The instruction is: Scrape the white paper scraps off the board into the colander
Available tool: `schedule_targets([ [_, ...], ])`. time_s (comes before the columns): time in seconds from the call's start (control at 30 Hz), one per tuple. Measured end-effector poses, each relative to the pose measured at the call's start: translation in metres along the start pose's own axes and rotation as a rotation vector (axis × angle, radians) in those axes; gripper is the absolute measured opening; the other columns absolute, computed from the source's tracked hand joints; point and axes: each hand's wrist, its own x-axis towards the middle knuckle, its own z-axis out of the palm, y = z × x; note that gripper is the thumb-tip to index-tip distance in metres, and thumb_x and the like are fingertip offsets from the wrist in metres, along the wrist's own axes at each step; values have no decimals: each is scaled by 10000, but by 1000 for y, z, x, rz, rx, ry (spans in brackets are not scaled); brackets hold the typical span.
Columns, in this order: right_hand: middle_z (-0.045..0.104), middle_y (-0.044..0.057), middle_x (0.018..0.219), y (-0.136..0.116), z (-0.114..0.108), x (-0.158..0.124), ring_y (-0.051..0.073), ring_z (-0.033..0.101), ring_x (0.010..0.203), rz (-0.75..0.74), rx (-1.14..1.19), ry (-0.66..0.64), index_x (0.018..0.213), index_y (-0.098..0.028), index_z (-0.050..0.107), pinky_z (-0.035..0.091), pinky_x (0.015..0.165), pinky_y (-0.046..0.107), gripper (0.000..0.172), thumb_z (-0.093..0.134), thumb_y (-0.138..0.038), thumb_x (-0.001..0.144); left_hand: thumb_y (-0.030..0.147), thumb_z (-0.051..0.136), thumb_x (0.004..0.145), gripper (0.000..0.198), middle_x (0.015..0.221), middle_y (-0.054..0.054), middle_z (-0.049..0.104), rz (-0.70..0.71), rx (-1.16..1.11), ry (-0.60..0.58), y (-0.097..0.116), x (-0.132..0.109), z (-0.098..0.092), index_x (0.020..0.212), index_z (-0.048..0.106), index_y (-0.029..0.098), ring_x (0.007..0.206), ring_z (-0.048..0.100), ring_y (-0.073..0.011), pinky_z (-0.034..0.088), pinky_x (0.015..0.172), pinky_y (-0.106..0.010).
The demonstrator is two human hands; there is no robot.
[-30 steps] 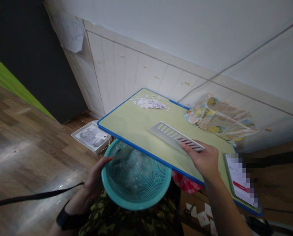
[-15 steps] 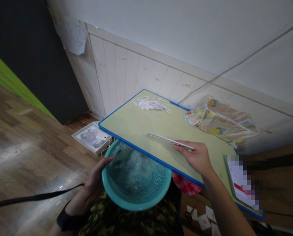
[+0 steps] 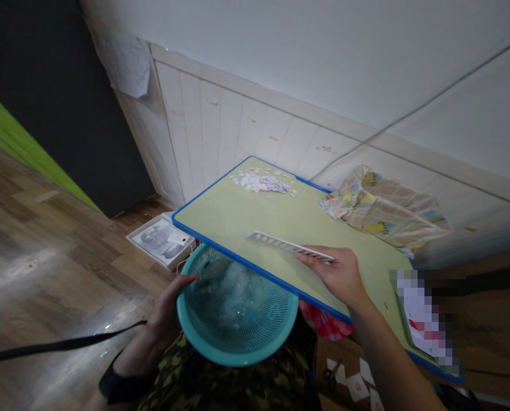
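My left hand grips the left rim of a teal plastic colander, its thumb over the edge. Inside lies some clear and whitish see-through stuff that I cannot make out. The colander sits in my lap, partly under the table's blue front edge. Over the table, my right hand is closed on one end of a long, flat white strip with a row of slots. The strip's far end points left, towards the table's front left part. At the back left corner lies a heap of white paper scraps.
A patterned cloth covers the table's back right, against the wall. A blurred-out flat item lies at the right end. On the floor stand an open white box, scissors and paper pieces. Red checked fabric shows below the table.
My right hand has shifted slightly left with the slotted strip and turned it, so more of its slotted face shows. My left hand and the colander stay put.
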Motion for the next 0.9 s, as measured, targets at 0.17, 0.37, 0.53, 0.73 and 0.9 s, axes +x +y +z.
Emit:
schedule_targets([
  [0.17, 796, 32, 821, -12, -11, -13, 213, 764, 670, -4, 11, -62, 870, -242, 826, 608, 621, 254, 99, 771, -247, 788, 133, 600, 867, 141, 739, -167, 723, 0, -11, -8, -2, 2, -5, 842, 712, 51, 608, 701, -276, 620, 619, -367],
  [0.37, 791, 38, 770, -19, -20, -21, 210, 751, 610, -11, -12, -63, 843, -232, 829, 603, 585, 251, 82, 773, -258, 789, 123, 585, 871, 169, 709, -162, 715, 2, -7, 8, 0, 1, -2, 797, 719, 53, 577, 690, -269, 613, 583, -353],
  [0.53, 796, 40, 821, -10, -22, -20, 229, 766, 687, -5, -72, 44, 852, -244, 828, 618, 655, 288, 102, 773, -304, 791, 114, 557, 886, 195, 721, -178, 714, -4, -18, 30, 0, 0, 2, 811, 720, 38, 580, 690, -278, 613, 585, -371],
  [0.73, 799, 70, 948, 36, -11, 45, 259, 753, 851, 45, -70, 203, 961, -206, 817, 574, 820, 364, 253, 750, -374, 783, 127, 548, 905, 180, 730, -190, 714, -10, 8, 22, -9, 9, -2, 836, 689, 37, 578, 689, -281, 609, 577, -381],
  [0.9, 776, 79, 762, 77, -2, 107, 217, 664, 639, 118, -81, 248, 921, -128, 814, 473, 596, 303, 374, 733, -450, 748, 95, 560, 888, 111, 712, -183, 712, -14, 49, 52, -12, 16, -1, 892, 652, 32, 574, 687, -277, 606, 586, -389],
])
